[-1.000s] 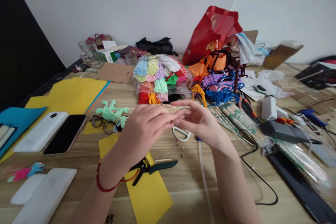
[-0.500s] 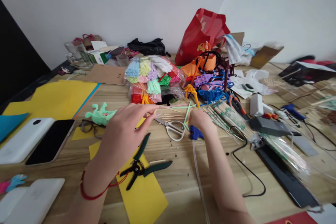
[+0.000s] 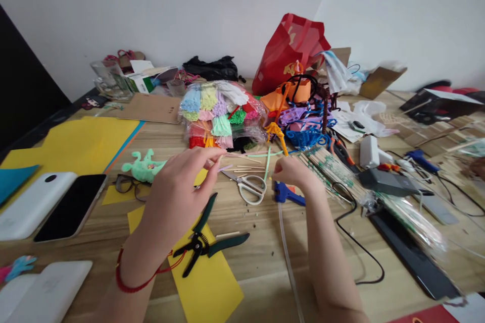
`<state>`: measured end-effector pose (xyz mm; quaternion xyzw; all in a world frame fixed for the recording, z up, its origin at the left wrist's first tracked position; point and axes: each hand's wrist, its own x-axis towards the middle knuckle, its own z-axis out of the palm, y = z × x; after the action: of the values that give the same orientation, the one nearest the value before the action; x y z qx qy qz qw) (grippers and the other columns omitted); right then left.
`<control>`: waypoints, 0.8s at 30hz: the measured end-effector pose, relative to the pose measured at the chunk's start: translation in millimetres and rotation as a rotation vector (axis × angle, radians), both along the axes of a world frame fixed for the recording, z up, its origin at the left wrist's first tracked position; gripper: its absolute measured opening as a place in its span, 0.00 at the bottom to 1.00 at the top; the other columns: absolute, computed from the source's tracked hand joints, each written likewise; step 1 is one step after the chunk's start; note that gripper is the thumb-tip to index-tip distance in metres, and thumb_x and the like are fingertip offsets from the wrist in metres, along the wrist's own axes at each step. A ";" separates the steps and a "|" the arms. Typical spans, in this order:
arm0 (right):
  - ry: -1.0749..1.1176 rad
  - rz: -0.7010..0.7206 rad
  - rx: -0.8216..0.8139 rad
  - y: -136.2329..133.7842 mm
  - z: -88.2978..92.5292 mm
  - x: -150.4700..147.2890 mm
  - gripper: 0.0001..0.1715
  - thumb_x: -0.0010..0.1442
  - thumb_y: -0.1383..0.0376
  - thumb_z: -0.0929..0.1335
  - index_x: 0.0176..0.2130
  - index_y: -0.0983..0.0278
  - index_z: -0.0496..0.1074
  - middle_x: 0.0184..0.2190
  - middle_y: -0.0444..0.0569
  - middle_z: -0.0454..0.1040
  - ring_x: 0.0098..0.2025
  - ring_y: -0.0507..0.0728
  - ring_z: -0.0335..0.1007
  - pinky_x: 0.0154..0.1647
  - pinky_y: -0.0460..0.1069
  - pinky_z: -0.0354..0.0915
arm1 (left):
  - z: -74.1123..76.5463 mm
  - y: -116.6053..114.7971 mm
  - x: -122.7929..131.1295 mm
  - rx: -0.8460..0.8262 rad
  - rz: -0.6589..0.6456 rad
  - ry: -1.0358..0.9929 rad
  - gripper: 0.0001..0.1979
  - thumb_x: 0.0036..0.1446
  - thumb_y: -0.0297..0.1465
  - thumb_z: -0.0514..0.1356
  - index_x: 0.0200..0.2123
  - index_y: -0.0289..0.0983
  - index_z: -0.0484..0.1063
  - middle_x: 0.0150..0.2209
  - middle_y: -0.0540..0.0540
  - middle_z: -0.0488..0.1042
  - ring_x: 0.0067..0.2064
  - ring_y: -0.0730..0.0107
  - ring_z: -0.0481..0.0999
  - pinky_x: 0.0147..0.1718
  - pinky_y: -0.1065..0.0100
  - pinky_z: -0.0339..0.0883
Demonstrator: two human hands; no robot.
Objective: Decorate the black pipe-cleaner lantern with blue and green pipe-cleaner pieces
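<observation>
The right hand (image 3: 293, 171) is turned away from the camera, so its fingertips and whatever sits in its grip cannot be made out, and the left hand (image 3: 178, 186) covers part of the yellow paper (image 3: 212, 282) and the upper handle of the green pliers (image 3: 206, 242). The white device (image 3: 41, 298) at lower left, the black tray (image 3: 420, 262) at lower right and both forearms are cut off by the picture's edge. The bagged sticks (image 3: 413, 219) blur toward the right, and the small items along the far wall of the worktop (image 3: 265, 262) are too small to identify.
</observation>
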<state>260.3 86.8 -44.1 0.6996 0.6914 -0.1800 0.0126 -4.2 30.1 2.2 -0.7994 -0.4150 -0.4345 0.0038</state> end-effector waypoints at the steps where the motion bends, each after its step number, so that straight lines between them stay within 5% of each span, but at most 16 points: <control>1: 0.080 0.029 0.015 -5.2 9.1 2.4 0.07 0.64 0.64 0.71 0.39 0.67 0.75 0.38 0.50 0.79 0.39 0.56 0.77 0.40 0.51 0.73 | 0.0 -0.8 1.5 -0.045 -0.012 -0.048 0.10 0.63 0.24 0.61 0.46 0.39 0.73 0.39 0.50 0.80 0.37 0.72 0.79 0.41 0.69 0.71; 6: 0.558 0.179 0.137 -35.4 40.5 -17.9 0.02 0.63 0.66 0.69 0.37 0.63 0.71 0.31 0.42 0.78 0.29 0.48 0.73 0.30 0.42 0.68 | -0.6 -8.1 12.7 -0.372 -0.155 -0.380 0.13 0.61 0.26 0.64 0.49 0.44 0.75 0.40 0.55 0.81 0.39 0.77 0.80 0.43 0.78 0.73; 9: 1.236 0.219 0.267 -54.2 48.3 -42.7 0.11 0.54 0.65 0.76 0.29 0.62 0.70 0.26 0.42 0.76 0.24 0.48 0.67 0.24 0.43 0.65 | -0.8 -12.2 17.0 -0.490 -0.237 -0.529 0.10 0.59 0.27 0.67 0.44 0.45 0.79 0.42 0.55 0.82 0.41 0.77 0.81 0.44 0.79 0.74; 12: 1.548 0.199 0.254 -67.5 53.8 -61.9 0.11 0.51 0.69 0.78 0.31 0.62 0.74 0.27 0.42 0.77 0.24 0.47 0.70 0.24 0.43 0.68 | 0.6 -15.2 18.2 -0.524 -0.291 -0.628 0.11 0.57 0.25 0.67 0.42 0.45 0.80 0.43 0.55 0.83 0.40 0.77 0.82 0.43 0.78 0.76; 24: 1.522 0.125 0.437 -75.7 56.2 -72.1 0.09 0.54 0.70 0.77 0.35 0.59 0.80 0.33 0.43 0.82 0.33 0.49 0.78 0.36 0.43 0.75 | 10.3 -28.4 24.9 -0.173 -0.088 -0.348 0.17 0.61 0.23 0.63 0.51 0.42 0.70 0.43 0.52 0.82 0.44 0.73 0.83 0.50 0.70 0.75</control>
<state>188.3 11.1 12.1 0.3309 0.5676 -0.4679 -0.5911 20.8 1.8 12.5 -0.7269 -0.4100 -0.5284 -0.1557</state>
